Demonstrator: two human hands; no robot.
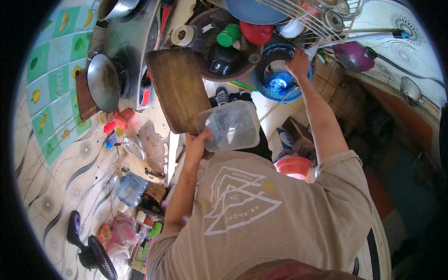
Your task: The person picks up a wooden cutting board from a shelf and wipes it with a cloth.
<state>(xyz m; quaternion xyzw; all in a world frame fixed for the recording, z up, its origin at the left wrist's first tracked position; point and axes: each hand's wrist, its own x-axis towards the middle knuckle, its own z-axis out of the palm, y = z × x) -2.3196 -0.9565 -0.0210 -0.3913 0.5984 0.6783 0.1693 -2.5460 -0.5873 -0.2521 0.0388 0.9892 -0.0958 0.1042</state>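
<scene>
My left hand (199, 141) is closed round the handle end of a worn wooden chopping board (179, 91). Its thumb also pins a clear plastic tub (228, 126), which tilts beside the board. Out to the right, my right hand (297, 64) reaches over a blue basin (285, 94) with curled fingers. What those fingers grip is hidden. A bright reflection and a dark round shape show inside the basin. Left of it, a wide dark basin (200, 60) holds a green cup (229, 35), a red bowl (256, 32) and a black bowl (222, 59).
A wire dish rack (322, 23) with jars and a blue plate (256, 10) stands at the top right. A wok (103, 81) and a gas stove (133, 51) are on the left. Below the blue basin are boxes (282, 142) and a red basin (294, 165).
</scene>
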